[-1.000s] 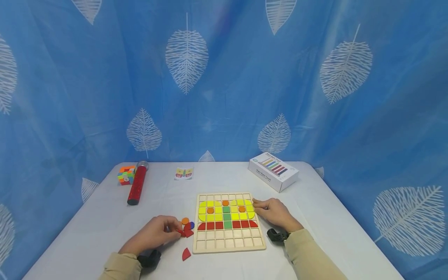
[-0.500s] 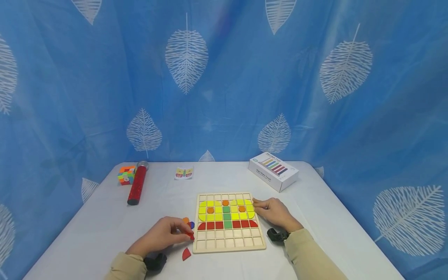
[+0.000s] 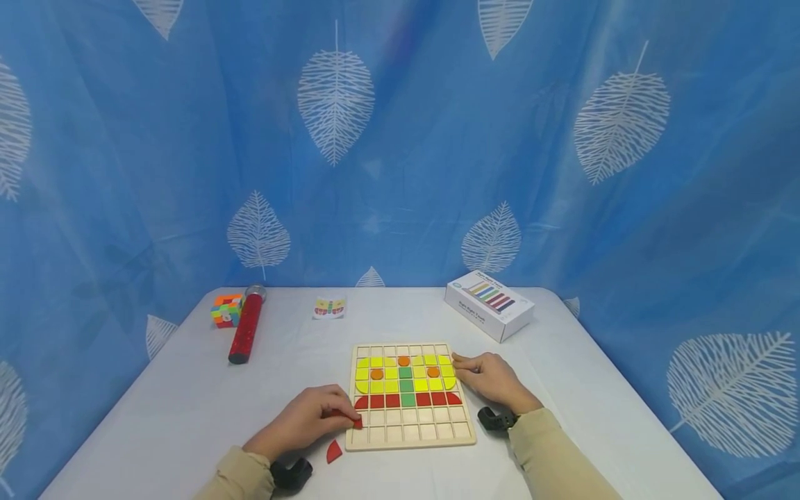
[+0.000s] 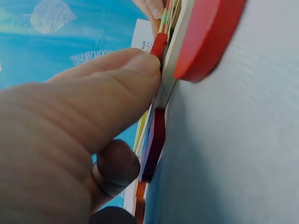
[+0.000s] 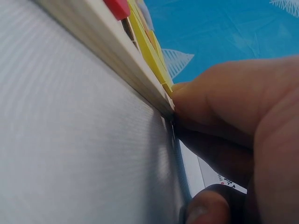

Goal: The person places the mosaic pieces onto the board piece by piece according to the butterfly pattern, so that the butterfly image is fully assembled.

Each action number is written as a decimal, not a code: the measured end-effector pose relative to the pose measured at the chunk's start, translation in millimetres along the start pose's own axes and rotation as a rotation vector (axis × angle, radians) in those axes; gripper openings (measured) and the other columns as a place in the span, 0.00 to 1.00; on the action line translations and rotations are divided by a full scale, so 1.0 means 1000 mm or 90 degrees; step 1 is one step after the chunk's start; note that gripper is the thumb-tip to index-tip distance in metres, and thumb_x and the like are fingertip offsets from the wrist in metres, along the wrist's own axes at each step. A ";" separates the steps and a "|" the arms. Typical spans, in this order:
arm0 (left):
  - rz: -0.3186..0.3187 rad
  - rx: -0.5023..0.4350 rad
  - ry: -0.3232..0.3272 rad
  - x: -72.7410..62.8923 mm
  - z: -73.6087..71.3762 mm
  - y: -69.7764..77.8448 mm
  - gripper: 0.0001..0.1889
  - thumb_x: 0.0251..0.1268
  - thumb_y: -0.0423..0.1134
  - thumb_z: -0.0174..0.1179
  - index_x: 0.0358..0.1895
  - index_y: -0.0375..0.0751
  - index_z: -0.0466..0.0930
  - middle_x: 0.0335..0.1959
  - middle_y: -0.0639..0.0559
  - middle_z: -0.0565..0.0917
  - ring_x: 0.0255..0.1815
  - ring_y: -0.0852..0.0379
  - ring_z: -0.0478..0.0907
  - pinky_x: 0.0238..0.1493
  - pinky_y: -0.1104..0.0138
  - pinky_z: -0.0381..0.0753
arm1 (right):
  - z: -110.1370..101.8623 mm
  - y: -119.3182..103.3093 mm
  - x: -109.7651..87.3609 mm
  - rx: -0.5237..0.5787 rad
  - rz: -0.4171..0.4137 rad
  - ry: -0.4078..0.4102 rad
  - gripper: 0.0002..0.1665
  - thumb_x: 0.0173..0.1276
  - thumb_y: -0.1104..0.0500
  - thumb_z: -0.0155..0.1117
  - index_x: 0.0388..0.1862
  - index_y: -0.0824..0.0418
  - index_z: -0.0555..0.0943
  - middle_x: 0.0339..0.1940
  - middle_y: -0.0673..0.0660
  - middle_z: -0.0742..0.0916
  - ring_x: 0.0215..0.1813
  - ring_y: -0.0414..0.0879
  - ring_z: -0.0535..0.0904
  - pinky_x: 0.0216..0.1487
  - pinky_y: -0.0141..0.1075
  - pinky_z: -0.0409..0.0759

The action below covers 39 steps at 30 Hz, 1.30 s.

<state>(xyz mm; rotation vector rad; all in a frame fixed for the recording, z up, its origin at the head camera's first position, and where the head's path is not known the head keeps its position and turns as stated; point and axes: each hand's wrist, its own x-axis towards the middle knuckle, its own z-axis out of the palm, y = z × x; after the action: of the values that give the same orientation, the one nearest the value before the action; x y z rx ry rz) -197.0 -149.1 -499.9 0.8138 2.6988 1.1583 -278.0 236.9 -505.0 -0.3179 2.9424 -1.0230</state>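
Observation:
My left hand (image 3: 307,420) pinches a small red tile (image 3: 358,423) between thumb and fingers, over the front left cells of a wooden grid board (image 3: 409,435). The same tile (image 4: 159,45) pokes out past the thumb tip in the left wrist view. On the board, yellow, green, orange and red tiles form a butterfly-like pattern. A red quarter-circle tile (image 3: 334,452) lies on the cloth by the board's front left corner. At the board's right edge, my right hand (image 3: 494,380) grips the rim with thumb and finger, closely seen in the right wrist view.
Beyond the board lies a small picture card (image 3: 329,308) with a butterfly. A white box (image 3: 489,305) stands at the back right. A red microphone-like tube (image 3: 246,326) and a puzzle cube (image 3: 226,311) are at the back left. Loose tiles (image 4: 154,144) sit behind my left hand.
My left hand has moved right with the red tile, from the loose tiles beside the board to over its front left cells. The right hand stays at the board's edge.

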 end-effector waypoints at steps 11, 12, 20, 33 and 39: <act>0.044 0.075 0.003 0.005 0.003 0.004 0.12 0.66 0.39 0.70 0.45 0.65 0.92 0.43 0.75 0.84 0.47 0.70 0.80 0.54 0.68 0.82 | -0.001 0.002 0.001 -0.009 -0.005 0.002 0.17 0.70 0.48 0.69 0.55 0.49 0.89 0.66 0.42 0.84 0.73 0.54 0.75 0.71 0.57 0.71; 0.044 0.081 0.005 0.006 0.003 0.005 0.12 0.66 0.39 0.70 0.45 0.65 0.92 0.43 0.75 0.83 0.47 0.71 0.79 0.53 0.68 0.82 | -0.001 0.002 0.001 -0.009 -0.003 0.001 0.17 0.70 0.48 0.69 0.55 0.49 0.89 0.66 0.42 0.84 0.73 0.54 0.75 0.71 0.57 0.71; 0.036 0.110 0.016 0.010 0.009 0.008 0.10 0.64 0.39 0.72 0.42 0.64 0.92 0.40 0.74 0.82 0.42 0.71 0.76 0.48 0.67 0.81 | 0.001 0.003 0.001 -0.016 0.000 -0.006 0.16 0.71 0.49 0.69 0.55 0.49 0.89 0.66 0.42 0.84 0.74 0.55 0.75 0.71 0.58 0.71; -0.199 0.097 0.218 0.003 -0.012 0.011 0.06 0.65 0.43 0.72 0.43 0.57 0.89 0.39 0.64 0.84 0.35 0.61 0.75 0.38 0.66 0.78 | 0.000 0.004 0.002 -0.015 -0.042 -0.015 0.17 0.71 0.49 0.69 0.56 0.51 0.88 0.66 0.43 0.84 0.73 0.53 0.75 0.71 0.55 0.72; -0.315 0.142 0.244 -0.006 -0.031 0.003 0.11 0.65 0.43 0.72 0.49 0.49 0.87 0.43 0.54 0.85 0.41 0.56 0.77 0.46 0.56 0.83 | 0.000 0.003 0.003 -0.028 -0.043 -0.013 0.17 0.71 0.49 0.69 0.56 0.50 0.88 0.66 0.42 0.83 0.74 0.54 0.75 0.71 0.55 0.72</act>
<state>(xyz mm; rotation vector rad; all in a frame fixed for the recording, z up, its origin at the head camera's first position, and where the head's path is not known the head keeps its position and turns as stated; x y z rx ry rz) -199.7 -170.8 -476.8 -0.0953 3.1074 0.9821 -281.6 239.0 -506.9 -0.4294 2.9587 -0.9581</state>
